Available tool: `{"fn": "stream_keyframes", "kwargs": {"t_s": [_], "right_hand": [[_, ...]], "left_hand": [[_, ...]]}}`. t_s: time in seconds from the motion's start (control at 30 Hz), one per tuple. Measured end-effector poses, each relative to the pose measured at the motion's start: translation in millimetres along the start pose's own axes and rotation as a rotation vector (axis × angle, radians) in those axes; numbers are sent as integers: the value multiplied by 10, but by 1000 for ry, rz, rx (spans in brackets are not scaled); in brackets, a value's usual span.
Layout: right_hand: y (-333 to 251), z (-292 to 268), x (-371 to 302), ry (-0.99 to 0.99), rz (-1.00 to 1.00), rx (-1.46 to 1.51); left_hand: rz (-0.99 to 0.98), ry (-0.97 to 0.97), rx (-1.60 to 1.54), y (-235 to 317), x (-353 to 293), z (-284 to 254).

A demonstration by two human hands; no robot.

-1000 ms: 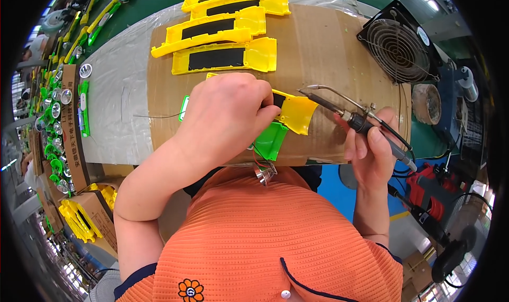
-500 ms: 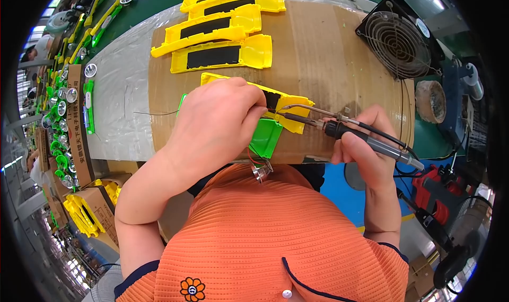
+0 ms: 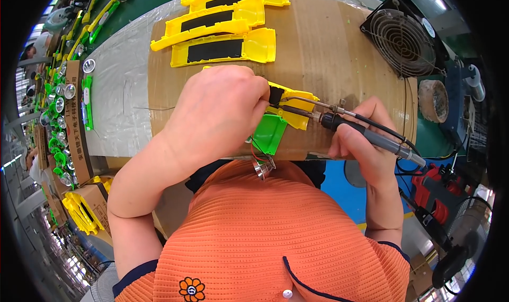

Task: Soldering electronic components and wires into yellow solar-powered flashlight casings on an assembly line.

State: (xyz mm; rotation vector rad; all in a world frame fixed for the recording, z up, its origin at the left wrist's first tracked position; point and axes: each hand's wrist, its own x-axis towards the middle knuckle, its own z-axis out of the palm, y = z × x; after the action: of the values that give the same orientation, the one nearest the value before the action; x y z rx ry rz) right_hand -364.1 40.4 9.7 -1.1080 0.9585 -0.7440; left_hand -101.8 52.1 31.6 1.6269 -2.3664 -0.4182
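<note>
My right hand (image 3: 366,137) is closed round a soldering iron (image 3: 366,136) with a thin metal feed tube (image 3: 313,101) along its top. The iron's tip points left, close to the fingertips of my left hand (image 3: 222,103). Those fingers are pinched together over a yellow plastic housing (image 3: 297,121) with a black inner strip; what they grip is hidden. Nearer me lies a green plastic shell (image 3: 270,134), partly under the left hand. A small silver lamp reflector (image 3: 262,169) hangs on thin wires at the cardboard's front edge. One dark wire sticks out left of my hand.
Several yellow housings (image 3: 217,48) with black strips lie at the back of the cardboard (image 3: 328,42). A black fan (image 3: 403,37) stands back right, beside a round pot (image 3: 433,100). Green shells and reflectors crowd the left, next to a box holding yellow parts (image 3: 82,212).
The soldering iron has shifted very slightly left. My left hand has turned a little, and the green shell and reflector have moved slightly to the right.
</note>
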Motion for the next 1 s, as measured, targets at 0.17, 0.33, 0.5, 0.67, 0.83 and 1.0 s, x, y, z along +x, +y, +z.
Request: {"fn": "stream_keyframes", "kwargs": {"t_s": [0.17, 0.33, 0.5, 0.67, 0.83, 1.0], "right_hand": [[19, -20, 14, 10, -30, 47], [15, -41, 34, 16, -26, 73], [-5, -43, 40, -4, -32, 67], [-5, -28, 59, -12, -27, 35], [6, -18, 55, -17, -27, 40], [24, -1, 49, -18, -37, 52]], "left_hand": [[-27, -5, -45, 3, 1, -16], [-83, -28, -110, 16, -16, -38], [-29, -12, -59, 19, -9, -33], [-26, -35, -26, 15, 7, -41], [-13, -38, -15, -6, 23, -29], [-7, -40, 17, -3, 35, -36]]}}
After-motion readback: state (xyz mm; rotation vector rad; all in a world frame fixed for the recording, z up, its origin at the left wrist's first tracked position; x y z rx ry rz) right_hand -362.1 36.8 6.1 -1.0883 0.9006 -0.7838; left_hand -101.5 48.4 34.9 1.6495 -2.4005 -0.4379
